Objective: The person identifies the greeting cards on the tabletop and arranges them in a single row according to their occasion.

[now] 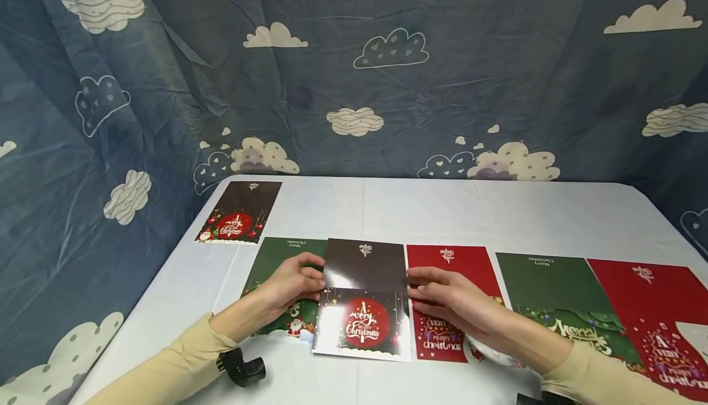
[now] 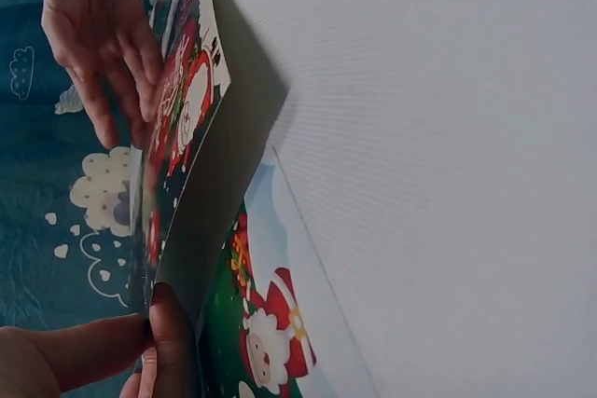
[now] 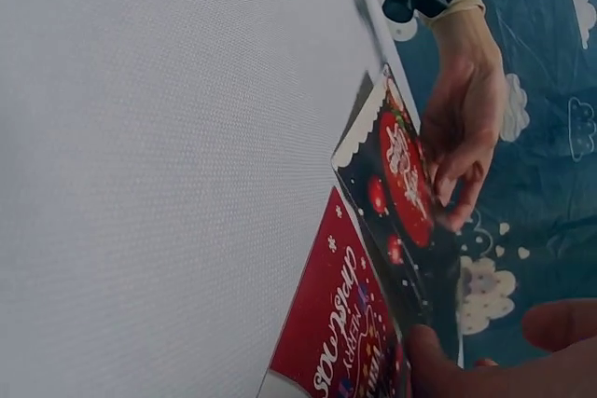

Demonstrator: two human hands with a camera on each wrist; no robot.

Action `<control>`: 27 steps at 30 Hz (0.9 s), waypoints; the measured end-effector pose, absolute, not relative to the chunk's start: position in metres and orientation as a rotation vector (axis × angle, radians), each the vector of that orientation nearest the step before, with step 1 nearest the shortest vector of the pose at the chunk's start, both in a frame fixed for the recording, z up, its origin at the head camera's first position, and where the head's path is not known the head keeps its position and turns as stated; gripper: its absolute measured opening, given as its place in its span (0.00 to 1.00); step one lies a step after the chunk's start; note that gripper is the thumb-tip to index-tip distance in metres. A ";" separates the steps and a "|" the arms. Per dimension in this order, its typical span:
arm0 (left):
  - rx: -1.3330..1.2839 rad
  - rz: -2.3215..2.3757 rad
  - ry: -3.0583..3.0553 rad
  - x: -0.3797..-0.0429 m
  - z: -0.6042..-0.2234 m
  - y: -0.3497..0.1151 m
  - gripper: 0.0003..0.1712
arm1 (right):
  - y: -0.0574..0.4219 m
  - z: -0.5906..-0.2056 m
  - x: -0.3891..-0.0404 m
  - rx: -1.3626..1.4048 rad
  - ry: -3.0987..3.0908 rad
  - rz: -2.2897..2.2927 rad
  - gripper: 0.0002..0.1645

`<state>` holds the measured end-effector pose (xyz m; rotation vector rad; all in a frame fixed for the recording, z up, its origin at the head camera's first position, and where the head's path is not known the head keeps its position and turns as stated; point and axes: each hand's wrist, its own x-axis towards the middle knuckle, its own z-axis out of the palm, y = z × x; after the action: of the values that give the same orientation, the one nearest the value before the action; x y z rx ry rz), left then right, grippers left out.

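Note:
A dark brown Christmas card [image 1: 365,316] with a red circle hangs a little above the table, tilted, its shadow beneath. My left hand [image 1: 295,285] pinches its left edge between thumb and fingers; in the left wrist view, a finger [image 2: 171,337] lies under that edge. At the opposite edge, my right hand [image 1: 459,300] touches the card with extended fingers. In the right wrist view, its thumb stands apart from the card. Partly covered by the left hand is a green card [image 1: 271,263]; a red card [image 1: 459,263] lies beneath the right hand.
Another brown card [image 1: 249,199] lies at the far left of the white table [image 1: 420,208]. Further right are a second green card [image 1: 544,285] and a second red card [image 1: 636,288]. A blue cloud-patterned cloth [image 1: 387,98] hangs behind the table.

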<state>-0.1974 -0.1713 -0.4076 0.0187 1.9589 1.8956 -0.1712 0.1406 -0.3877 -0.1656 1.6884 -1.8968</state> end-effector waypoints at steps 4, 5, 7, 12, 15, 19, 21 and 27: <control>-0.018 1.911 1.978 -0.197 -0.407 -0.172 0.24 | 0.138 -0.391 -0.176 -0.123 1.673 -1.956 0.32; -0.026 1.914 1.983 -0.197 -0.407 -0.172 0.24 | 0.137 -0.391 -0.177 -0.118 1.674 -1.964 0.32; -0.035 1.922 1.991 -0.197 -0.408 -0.172 0.24 | 0.136 -0.392 -0.180 -0.109 1.685 -1.960 0.32; -0.033 1.938 1.987 -0.196 -0.410 -0.172 0.24 | 0.131 -0.396 -0.185 -0.150 1.745 -1.879 0.26; -0.025 1.941 1.983 -0.196 -0.411 -0.172 0.24 | 0.130 -0.398 -0.187 -0.177 1.762 -1.843 0.22; -0.032 1.942 1.987 -0.197 -0.410 -0.173 0.24 | 0.129 -0.399 -0.188 -0.186 1.748 -1.838 0.20; -0.037 1.946 1.989 -0.197 -0.410 -0.174 0.24 | 0.129 -0.399 -0.189 -0.185 1.740 -1.836 0.20; -0.027 1.979 1.975 -0.199 -0.408 -0.177 0.25 | 0.127 -0.397 -0.194 -0.192 1.743 -1.830 0.21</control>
<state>-0.1991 -0.1769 -0.4083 -0.0271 1.9746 1.9791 -0.1936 0.1274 -0.3968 -0.1922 1.7434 -1.8295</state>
